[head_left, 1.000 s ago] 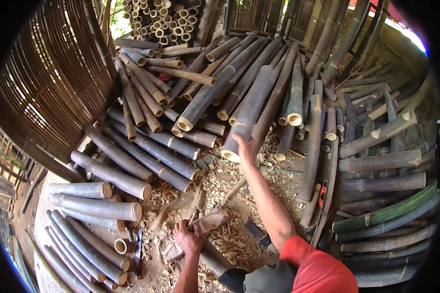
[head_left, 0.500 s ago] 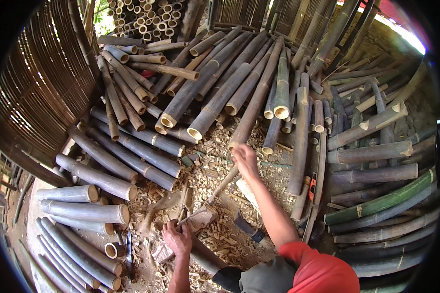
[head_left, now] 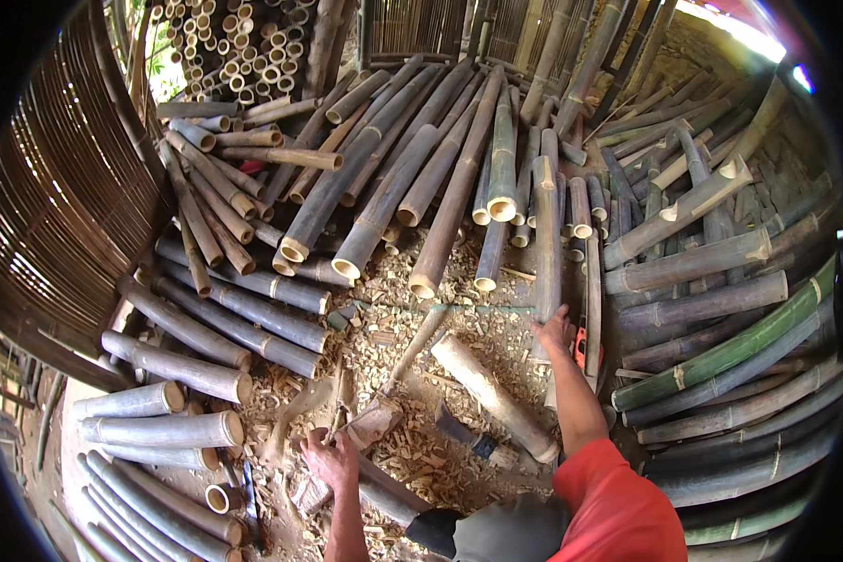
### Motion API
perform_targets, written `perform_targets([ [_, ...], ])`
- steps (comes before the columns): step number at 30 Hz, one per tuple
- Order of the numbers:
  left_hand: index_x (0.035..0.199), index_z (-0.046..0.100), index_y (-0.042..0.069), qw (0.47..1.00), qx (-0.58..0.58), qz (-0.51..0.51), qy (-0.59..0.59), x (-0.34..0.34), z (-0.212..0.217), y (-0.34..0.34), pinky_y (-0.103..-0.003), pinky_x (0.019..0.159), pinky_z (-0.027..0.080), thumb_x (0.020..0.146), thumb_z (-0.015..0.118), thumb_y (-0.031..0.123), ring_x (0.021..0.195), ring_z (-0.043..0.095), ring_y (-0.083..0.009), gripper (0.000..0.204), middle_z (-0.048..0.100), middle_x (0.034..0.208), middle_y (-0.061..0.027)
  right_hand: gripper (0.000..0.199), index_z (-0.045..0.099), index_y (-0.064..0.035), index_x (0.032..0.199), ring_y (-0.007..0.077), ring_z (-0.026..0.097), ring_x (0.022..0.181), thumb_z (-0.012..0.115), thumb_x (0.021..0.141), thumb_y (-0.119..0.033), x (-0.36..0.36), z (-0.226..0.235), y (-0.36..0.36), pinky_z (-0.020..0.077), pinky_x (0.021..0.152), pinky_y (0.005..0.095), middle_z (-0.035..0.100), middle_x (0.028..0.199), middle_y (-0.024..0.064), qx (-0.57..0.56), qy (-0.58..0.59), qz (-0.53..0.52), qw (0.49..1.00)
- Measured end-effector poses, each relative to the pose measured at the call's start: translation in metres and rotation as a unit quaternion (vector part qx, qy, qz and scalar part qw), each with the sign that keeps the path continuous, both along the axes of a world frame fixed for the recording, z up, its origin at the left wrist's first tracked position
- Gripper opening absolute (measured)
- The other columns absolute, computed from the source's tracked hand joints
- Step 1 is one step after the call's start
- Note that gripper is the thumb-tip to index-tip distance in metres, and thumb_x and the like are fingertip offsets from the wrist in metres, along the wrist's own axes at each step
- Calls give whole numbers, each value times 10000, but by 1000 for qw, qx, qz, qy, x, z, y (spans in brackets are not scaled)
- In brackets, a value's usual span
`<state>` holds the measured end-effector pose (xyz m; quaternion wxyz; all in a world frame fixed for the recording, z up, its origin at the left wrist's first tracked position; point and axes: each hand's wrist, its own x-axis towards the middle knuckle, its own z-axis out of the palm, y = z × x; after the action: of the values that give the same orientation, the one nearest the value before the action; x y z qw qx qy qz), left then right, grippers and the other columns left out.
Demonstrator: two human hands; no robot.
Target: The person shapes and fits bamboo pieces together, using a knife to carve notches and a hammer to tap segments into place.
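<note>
Your right hand (head_left: 554, 330) lies on the pole (head_left: 547, 248), right of centre, near its lower end — clamped or not, can't tell. Probably stiff, heavyish, slick; grip mid-length. Left hand (head_left: 332, 459) beside the block (head_left: 375, 423) — fingers curled, hold unclear.

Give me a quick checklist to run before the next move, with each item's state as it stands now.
1. Right hand at the dark pole: ok, it is at the near end.
2. Right grip closed firmly: cannot tell.
3. Left hand at the reddish-brown block: ok; what it grips, if anything, is unclear.
4. Space between the hands clear: not ok, a pale pole lies there.
5. Shavings swept away: not ok, they are strewn around the block.
6. Red object clear of the right forearm: cannot tell, it appears close beside it.
</note>
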<state>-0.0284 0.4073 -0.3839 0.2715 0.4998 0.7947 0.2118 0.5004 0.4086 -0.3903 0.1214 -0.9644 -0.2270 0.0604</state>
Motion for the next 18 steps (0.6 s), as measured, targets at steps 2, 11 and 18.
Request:
perform_targets([
  [2,1227,649,50,998,-62,-32,-5,0,24,8,-581,1214,333,872,656,387,1466,409,-463,490,592,1393,-281,933,417,36,1437,453,575,1284,919,742,-329,8,-15,-4,474,1088,505,572,1373,318,25,7,-1,1000],
  [11,1198,655,33,999,4,-42,28,-13,8,2,-637,1144,361,864,666,395,1410,464,-484,492,640,1307,-269,729,562,25,1317,351,670,1030,858,704,-237,-32,11,-28,533,909,458,687,1168,210,360,176,-2,916],
  [18,1153,673,29,998,44,-33,21,1,-6,-4,-640,1120,389,856,678,401,1370,492,-508,477,662,1233,-303,982,393,69,1519,458,628,1240,862,728,-276,65,19,-152,488,1083,454,628,1342,322,258,-65,-27,964],
])
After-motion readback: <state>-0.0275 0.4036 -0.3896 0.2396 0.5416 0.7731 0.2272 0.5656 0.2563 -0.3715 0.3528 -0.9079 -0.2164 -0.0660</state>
